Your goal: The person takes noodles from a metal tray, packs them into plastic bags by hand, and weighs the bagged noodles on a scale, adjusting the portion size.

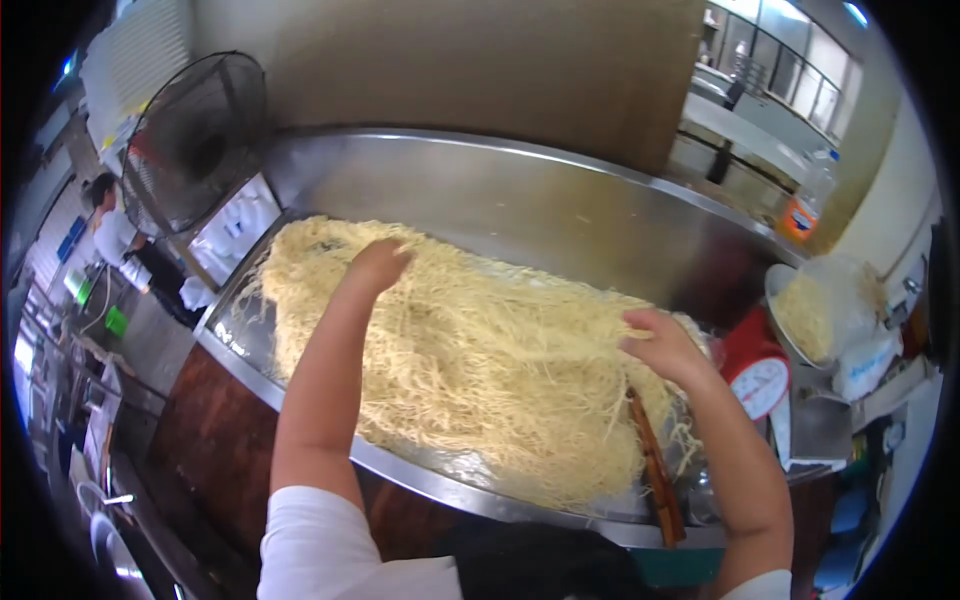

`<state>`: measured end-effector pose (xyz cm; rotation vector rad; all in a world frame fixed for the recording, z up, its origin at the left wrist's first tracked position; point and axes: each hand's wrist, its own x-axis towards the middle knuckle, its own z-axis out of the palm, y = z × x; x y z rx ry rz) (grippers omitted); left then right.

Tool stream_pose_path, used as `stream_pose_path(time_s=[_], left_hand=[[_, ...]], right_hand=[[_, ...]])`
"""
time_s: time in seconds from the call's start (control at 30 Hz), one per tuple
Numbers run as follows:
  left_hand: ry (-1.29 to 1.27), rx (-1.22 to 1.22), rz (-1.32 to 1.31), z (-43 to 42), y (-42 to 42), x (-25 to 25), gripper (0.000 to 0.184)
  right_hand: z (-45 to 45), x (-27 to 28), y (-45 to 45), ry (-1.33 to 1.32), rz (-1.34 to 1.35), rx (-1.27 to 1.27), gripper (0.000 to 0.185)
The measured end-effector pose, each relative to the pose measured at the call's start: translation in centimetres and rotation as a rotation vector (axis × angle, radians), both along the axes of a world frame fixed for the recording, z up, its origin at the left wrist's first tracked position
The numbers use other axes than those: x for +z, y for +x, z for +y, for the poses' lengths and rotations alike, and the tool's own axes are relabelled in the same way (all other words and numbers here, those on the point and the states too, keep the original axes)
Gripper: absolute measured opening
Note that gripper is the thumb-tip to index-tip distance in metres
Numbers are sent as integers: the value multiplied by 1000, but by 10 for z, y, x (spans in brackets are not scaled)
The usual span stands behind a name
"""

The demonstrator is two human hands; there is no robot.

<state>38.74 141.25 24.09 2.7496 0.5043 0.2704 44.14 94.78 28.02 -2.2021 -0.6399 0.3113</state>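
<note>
A wide heap of pale yellow noodles (480, 370) lies spread over a shallow metal tray (410, 462). My left hand (380, 265) is at the far left part of the heap, against the noodles. Its fingertips are blurred, so their grip does not show. Over the right end of the heap is my right hand (665, 345), with thumb and fingers apart. Noodle strands beside its fingers are smeared by motion. Below this hand, a long brown wooden stick (655, 470) rests across the tray's near edge.
A red scale (757, 370) stands at the right, with a bowl of noodles (803, 315) and plastic bags behind it. An orange-labelled bottle (808, 200) is at the back right. A fan (195, 140) stands at the left; beyond it is another person (125, 240).
</note>
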Motion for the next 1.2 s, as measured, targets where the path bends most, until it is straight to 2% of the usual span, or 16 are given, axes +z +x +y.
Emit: stream_pose_path(time_s=[0.07, 0.13, 0.17, 0.2, 0.27, 0.3, 0.33, 0.47, 0.6, 0.67, 0.73, 0.83, 0.93, 1.03, 1.1, 1.2], left_hand=[[89, 288, 443, 84, -58, -110, 60], [123, 361, 676, 94, -140, -211, 73], [44, 651, 425, 28, -160, -166, 61], [88, 594, 296, 26, -168, -170, 44], [9, 562, 52, 47, -163, -192, 33], [82, 481, -96, 45, -159, -171, 29], [156, 400, -257, 40, -147, -130, 29], [-96, 186, -547, -6, -104, 22, 41], [-546, -215, -649, -83, -83, 111, 35], [-980, -349, -608, -128, -78, 139, 30], [-1113, -405, -607, -149, -69, 150, 27], [-1213, -349, -530, -157, -60, 151, 25], [-1140, -305, -292, -155, -56, 113, 21], [-1112, -436, 8, -172, -55, 40, 12], [-1167, -596, -149, -204, -62, 11, 28], [-909, -680, -122, -201, -83, -2, 48]], right_hand=[[-4, -1, -12, -50, 38, -27, 46], [-6, 5, -21, -139, 136, -11, 44], [-5, 4, -18, -153, 129, 22, 43], [-5, 2, -16, -167, 126, 52, 42], [1, -6, -21, -170, 147, 77, 41], [11, -3, -16, -156, 150, 81, 41], [23, 2, -10, -137, 140, 85, 41], [92, 31, -16, -57, 16, 209, 42], [165, 56, -46, 345, 92, 398, 55], [191, 57, -61, 557, 226, 496, 52], [198, 55, -74, 649, 352, 598, 46], [171, 41, -71, 137, 592, 541, 37], [122, -12, -58, 319, 703, 379, 30], [109, -54, -59, 926, 973, 7, 23], [117, -70, -59, 1162, 1130, -216, 20], [122, -79, -61, 1279, 1228, -554, 18]])
